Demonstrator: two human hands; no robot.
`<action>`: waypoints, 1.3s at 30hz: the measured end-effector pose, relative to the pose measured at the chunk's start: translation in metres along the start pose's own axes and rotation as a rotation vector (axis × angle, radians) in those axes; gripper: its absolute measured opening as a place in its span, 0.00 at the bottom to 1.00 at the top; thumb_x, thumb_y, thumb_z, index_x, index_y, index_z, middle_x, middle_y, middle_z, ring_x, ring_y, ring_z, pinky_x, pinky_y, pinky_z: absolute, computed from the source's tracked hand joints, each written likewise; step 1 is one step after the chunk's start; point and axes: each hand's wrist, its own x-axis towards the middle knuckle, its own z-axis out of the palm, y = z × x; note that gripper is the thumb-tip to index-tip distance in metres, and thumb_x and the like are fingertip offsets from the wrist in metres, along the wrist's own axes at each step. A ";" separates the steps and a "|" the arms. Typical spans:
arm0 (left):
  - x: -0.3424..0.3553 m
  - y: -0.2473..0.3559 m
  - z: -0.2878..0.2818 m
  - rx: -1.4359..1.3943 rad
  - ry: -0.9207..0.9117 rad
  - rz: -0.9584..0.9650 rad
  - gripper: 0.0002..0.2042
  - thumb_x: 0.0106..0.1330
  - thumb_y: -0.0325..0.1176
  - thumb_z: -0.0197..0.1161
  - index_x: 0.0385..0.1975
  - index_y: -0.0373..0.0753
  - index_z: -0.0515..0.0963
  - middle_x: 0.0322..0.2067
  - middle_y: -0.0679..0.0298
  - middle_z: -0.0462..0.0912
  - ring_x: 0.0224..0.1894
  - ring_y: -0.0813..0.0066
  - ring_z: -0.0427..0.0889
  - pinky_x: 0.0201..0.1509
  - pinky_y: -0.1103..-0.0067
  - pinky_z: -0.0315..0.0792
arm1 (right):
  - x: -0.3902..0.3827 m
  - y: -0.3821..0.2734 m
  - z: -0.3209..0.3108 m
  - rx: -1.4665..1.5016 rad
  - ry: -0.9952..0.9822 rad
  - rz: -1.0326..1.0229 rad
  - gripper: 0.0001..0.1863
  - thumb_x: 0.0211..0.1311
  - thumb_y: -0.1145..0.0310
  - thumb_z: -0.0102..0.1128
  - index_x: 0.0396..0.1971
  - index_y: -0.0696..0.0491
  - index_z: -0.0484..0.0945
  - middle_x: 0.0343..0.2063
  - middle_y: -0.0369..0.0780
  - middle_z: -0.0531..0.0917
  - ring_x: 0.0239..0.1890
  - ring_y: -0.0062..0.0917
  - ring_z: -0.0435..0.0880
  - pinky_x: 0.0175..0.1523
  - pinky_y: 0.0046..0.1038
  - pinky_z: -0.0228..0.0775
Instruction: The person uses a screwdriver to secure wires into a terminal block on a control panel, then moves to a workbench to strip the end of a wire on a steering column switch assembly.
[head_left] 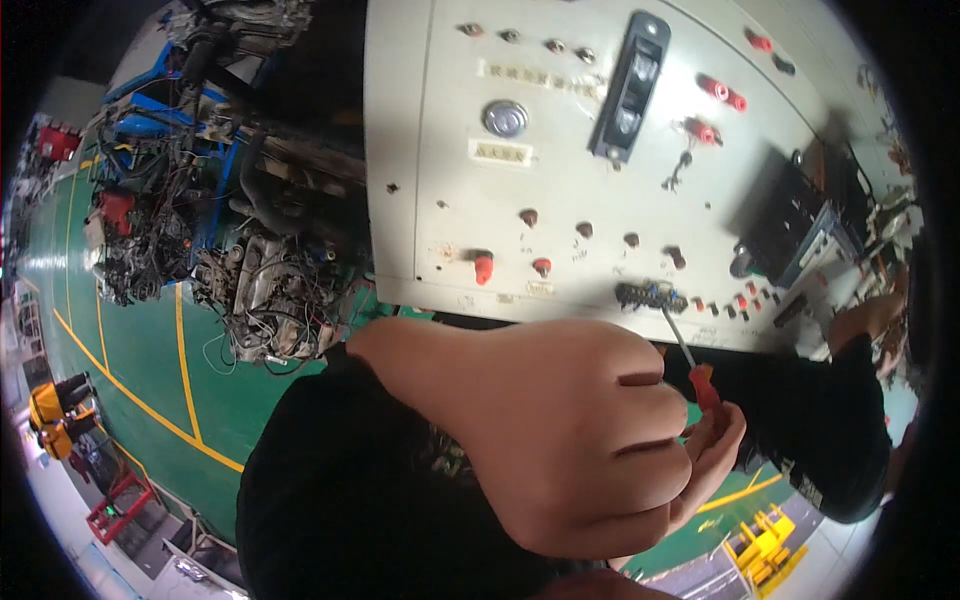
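Observation:
My left hand (570, 430) fills the lower middle, back toward me, fingers curled; what they hold, if anything, is hidden. Behind it, my right hand (715, 455), mostly hidden, grips a screwdriver (705, 385) with a red handle. Its thin metal shaft slants up-left to a black terminal strip (650, 296) along the lower edge of a pale control panel (450, 170). The panel carries knobs, red sockets, a round silver switch (505, 119) and a long dark fitting (630, 85).
Engine assemblies with wiring (265, 290) stand left on a blue frame over a green, yellow-lined floor (150, 400). Yellow equipment (55, 420) is at far left, more (760, 545) at lower right. Another person's hand (860, 320) and black clothing are at the right, beside a dark device (800, 220).

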 end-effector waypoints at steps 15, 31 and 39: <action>-0.050 -0.028 -0.019 0.299 -0.075 -0.229 0.07 0.60 0.34 0.73 0.28 0.40 0.81 0.34 0.63 0.81 0.26 0.72 0.77 0.24 0.76 0.69 | -0.003 -0.010 0.030 0.145 0.198 -0.155 0.18 0.69 0.74 0.59 0.57 0.59 0.73 0.44 0.47 0.83 0.39 0.29 0.84 0.45 0.29 0.77; -0.102 -0.054 -0.059 1.041 -0.292 -0.726 0.28 0.63 0.37 0.73 0.66 0.49 0.79 0.19 0.69 0.76 0.19 0.69 0.77 0.23 0.72 0.70 | -0.006 -0.019 0.023 0.090 0.089 -0.066 0.22 0.64 0.74 0.64 0.57 0.57 0.74 0.44 0.45 0.81 0.37 0.33 0.78 0.46 0.34 0.74; -0.078 -0.040 -0.052 1.130 -0.602 -0.842 0.30 0.65 0.43 0.71 0.68 0.43 0.77 0.16 0.69 0.76 0.16 0.70 0.76 0.18 0.70 0.67 | -0.007 -0.024 0.015 0.011 0.029 -0.071 0.23 0.63 0.76 0.63 0.58 0.57 0.74 0.47 0.47 0.83 0.44 0.38 0.84 0.48 0.36 0.78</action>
